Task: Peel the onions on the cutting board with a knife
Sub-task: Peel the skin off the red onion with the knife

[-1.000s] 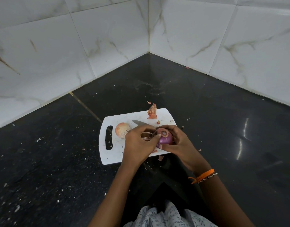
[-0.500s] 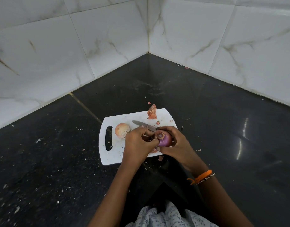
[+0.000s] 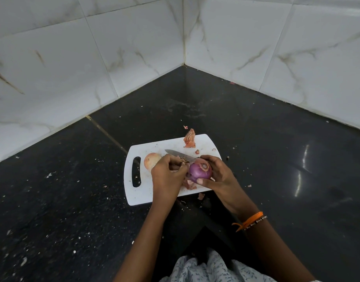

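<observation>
A white cutting board lies on the black counter. My right hand grips a purple, mostly peeled onion just above the board, cut end up. My left hand is beside it on the left and pinches a strip of dry onion skin that still hangs by the onion. A knife lies behind the hands, blade pointing left, handle hidden by my fingers. A second onion in pale brown skin sits near the board's handle slot.
A curled heap of peeled skin lies at the board's far edge, more scraps under the onion. Small skin bits litter the black counter. White marble-tiled walls meet in a corner behind.
My left hand has pulled the skin strip up and to the left, away from the onion. More purple surface shows. The knife and the second onion have not moved.
</observation>
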Tool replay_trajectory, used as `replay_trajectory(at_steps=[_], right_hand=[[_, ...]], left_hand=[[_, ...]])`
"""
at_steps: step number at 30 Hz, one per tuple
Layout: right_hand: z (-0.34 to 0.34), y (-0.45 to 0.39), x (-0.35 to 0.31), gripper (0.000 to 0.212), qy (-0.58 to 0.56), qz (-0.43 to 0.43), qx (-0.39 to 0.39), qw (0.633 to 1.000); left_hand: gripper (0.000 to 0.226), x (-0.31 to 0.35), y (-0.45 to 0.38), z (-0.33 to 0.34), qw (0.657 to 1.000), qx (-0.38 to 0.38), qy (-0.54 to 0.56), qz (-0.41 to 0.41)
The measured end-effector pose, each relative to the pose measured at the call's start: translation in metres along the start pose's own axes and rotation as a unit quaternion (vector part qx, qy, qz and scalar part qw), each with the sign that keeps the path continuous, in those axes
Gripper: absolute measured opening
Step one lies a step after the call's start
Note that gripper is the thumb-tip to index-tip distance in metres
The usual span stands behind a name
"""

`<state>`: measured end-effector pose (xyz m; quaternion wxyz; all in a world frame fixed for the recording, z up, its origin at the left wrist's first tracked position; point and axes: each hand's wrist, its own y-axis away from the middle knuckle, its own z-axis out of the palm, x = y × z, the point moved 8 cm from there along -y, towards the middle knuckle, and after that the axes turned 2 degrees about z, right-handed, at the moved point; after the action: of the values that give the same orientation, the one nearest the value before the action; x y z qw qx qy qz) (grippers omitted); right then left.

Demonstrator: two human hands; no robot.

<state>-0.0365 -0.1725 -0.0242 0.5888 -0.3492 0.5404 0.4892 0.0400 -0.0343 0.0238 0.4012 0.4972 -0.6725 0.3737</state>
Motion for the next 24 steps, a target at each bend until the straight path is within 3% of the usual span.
replay_trajectory(at_steps=[5,10,14,20,24], right_hand=[[0.005,0.002,-0.006,0.063,-0.135,-0.001,-0.037,0.990],[0.004,0.004,-0.012,0.068,-0.222,0.008,-0.049,0.974],[-0.001,0.003,-0.010,0.055,-0.216,0.005,-0.027,0.976],[-0.005,0.001,-0.007,0.062,-0.142,-0.001,0.009,0.990],[-0.008,0.001,-0.007,0.063,-0.089,-0.017,0.022,0.996]], left_hand=[[0.021,-0.012,0.001,0.004,0.999,-0.012,0.021,-0.020],[0.023,-0.018,0.001,0.006,0.999,-0.039,-0.026,0.008],[0.024,-0.013,0.003,0.008,0.998,-0.055,-0.033,0.012],[0.009,0.004,0.010,0.009,0.989,-0.069,0.116,-0.060],[0.016,0.017,0.017,0.013,0.989,-0.078,0.118,-0.037]])
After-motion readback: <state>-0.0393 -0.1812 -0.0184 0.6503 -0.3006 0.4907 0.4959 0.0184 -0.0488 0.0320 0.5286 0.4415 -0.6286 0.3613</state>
